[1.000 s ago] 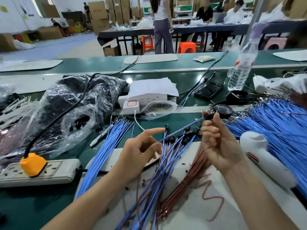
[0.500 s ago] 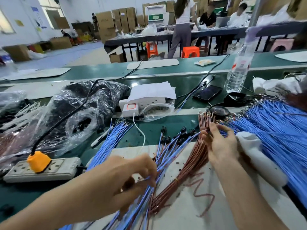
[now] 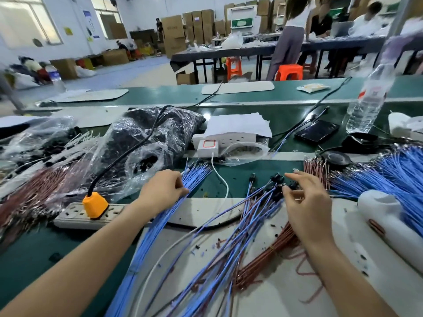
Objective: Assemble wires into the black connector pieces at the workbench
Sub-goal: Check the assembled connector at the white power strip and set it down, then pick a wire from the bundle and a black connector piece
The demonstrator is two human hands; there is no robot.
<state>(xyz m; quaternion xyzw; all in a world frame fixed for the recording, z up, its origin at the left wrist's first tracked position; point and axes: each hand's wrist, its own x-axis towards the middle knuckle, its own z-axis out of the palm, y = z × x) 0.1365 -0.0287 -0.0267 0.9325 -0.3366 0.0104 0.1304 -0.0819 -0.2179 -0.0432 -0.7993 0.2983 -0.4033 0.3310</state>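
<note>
My left hand (image 3: 163, 191) pinches wires near the tips of a loose blue wire bundle (image 3: 160, 227) that runs from the bench front toward the middle. My right hand (image 3: 306, 202) hovers with fingers spread over the black connector pieces (image 3: 278, 179) at the ends of finished blue-and-brown wire pairs (image 3: 229, 248); whether its thumb and finger hold a connector I cannot tell. A brown wire bundle (image 3: 267, 257) lies under my right wrist. More brown wire ends (image 3: 315, 168) stick up beyond my right fingers.
A power strip with an orange plug (image 3: 95, 204) lies left of my left hand. Plastic bags of black parts (image 3: 146, 143) sit behind. A large blue wire pile (image 3: 393, 177), white tool (image 3: 389, 223), phone (image 3: 317, 130) and water bottle (image 3: 368, 104) stand at right.
My left hand moved forward from the middle wires to the tips of the left blue bundle. My right hand moved left from the brown wire ends to the black connectors. The view tilted up.
</note>
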